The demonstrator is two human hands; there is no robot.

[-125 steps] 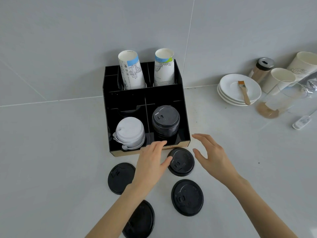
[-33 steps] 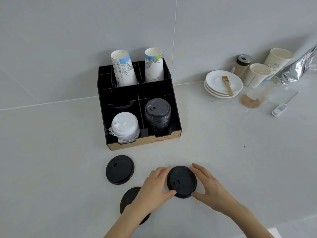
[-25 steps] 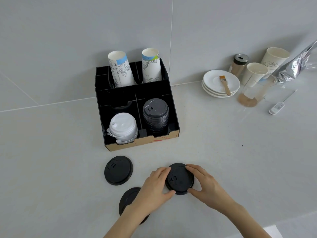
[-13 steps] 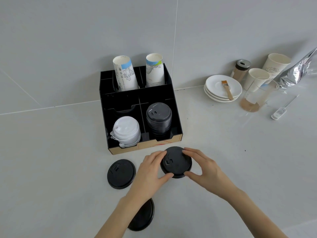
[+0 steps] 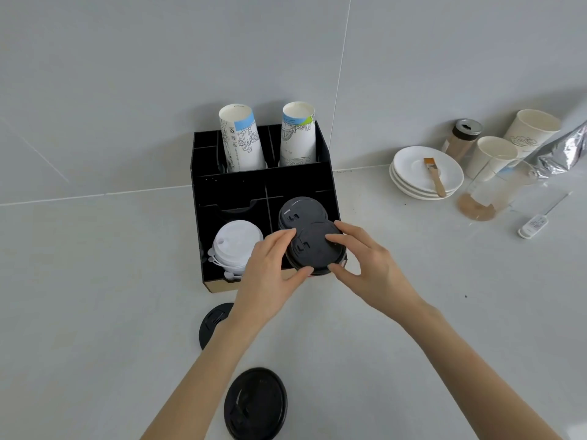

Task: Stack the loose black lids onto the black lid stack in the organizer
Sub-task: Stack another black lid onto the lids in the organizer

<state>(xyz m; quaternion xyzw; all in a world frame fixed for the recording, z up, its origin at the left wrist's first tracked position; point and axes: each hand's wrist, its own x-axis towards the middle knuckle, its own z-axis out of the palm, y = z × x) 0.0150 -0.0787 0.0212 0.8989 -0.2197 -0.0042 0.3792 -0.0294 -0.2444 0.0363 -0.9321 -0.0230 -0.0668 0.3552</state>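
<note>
Gripping one round, matte black lid [image 5: 313, 246] are left hand [image 5: 270, 274] and right hand [image 5: 368, 265].

The organizer [image 5: 324, 173] was black, with a tan cardboard-coloured front edge [image 5: 222, 285]. The lid stack [image 5: 298, 211] in it was black, and so were the held lid [image 5: 314, 249] and two loose lids [image 5: 255, 404] [image 5: 211, 322] on the pale grey tabletop [image 5: 95, 312]. Beside the black stack sat white lids [image 5: 236, 242]. One paper cup [image 5: 241, 138] was white with dark line drawings and a blue band; the other cup [image 5: 297, 134] had similar drawings with blue and green near its rim. The saucers [image 5: 413, 173] were white, the brush [image 5: 434, 176] had a light wooden handle and orange-brown bristles. The jar [image 5: 462, 139] held brown powder under a dark cap. The bag [image 5: 562, 154] was silver. The wall [image 5: 127, 74] was grey tile.
</note>
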